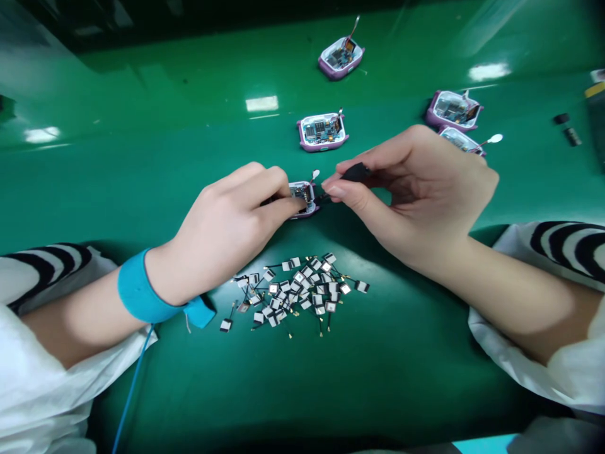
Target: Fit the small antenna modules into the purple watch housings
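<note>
Pinched between right thumb and forefinger, a small black tool (355, 173) sits in the right hand (416, 189), its exact kind hard to tell; the left hand (231, 211) grips an open watch (308, 190) with thumb and fingers closed about it. Taking that watch as the middle of the clock, a scattered pile of small square parts (302, 287), many with short black leads, lies near at six, below both hands. A second open watch (323, 131) stands just beyond at about one, and a third (340, 58) farther out between twelve and one. Out at two is a fourth watch (454, 110); close by it, the fifth watch (460, 140) is partly hidden by the right hand. A dark little cylinder (570, 131) lies well apart, between two and three. On the left wrist is a blue band (142, 287), a cord (133, 384) running down toward seven. As for the gripped watch — left fingers cover much of it — it shows a white rim, a purplish edge, circuitry inside, and a pale round piece (316, 174) sticking up toward one. Whether the tool touches its right edge, I cannot tell.
</note>
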Demonstrator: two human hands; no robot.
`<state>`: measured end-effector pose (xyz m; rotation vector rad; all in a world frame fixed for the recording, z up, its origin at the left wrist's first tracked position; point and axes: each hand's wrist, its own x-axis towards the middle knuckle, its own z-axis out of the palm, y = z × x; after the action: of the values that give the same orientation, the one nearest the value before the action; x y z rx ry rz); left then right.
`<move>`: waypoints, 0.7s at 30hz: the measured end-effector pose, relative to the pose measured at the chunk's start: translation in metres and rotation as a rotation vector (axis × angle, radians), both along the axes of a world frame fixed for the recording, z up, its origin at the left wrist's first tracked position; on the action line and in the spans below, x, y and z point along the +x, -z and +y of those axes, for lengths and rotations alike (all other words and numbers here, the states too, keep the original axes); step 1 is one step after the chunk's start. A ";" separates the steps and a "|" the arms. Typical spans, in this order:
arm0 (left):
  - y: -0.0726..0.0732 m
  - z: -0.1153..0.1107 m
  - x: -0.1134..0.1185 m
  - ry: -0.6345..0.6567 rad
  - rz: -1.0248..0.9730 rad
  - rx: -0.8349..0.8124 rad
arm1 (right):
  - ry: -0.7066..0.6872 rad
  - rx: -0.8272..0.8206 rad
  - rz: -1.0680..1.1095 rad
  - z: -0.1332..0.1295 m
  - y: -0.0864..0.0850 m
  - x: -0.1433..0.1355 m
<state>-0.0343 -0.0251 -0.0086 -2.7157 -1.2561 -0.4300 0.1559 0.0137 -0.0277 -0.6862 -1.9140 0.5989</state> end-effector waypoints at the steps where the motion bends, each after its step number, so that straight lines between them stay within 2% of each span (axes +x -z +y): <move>1: 0.000 0.000 0.000 -0.003 -0.001 -0.001 | 0.000 -0.002 0.000 0.000 0.000 0.000; 7: -0.001 0.000 0.000 -0.011 0.005 -0.035 | 0.005 -0.020 -0.012 -0.001 -0.001 0.000; 12: -0.001 0.001 0.001 0.010 0.002 0.008 | 0.007 -0.042 -0.034 -0.001 -0.004 0.001; 16: -0.004 0.001 0.002 0.046 -0.027 0.030 | -0.018 -0.075 0.064 0.002 -0.006 0.004; 21: -0.007 0.000 0.004 0.043 -0.060 -0.023 | 0.040 -0.141 0.139 0.004 -0.008 0.006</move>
<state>-0.0302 -0.0247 -0.0015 -2.7730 -1.2258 -0.5081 0.1622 0.0173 -0.0192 -0.7500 -1.7375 0.7422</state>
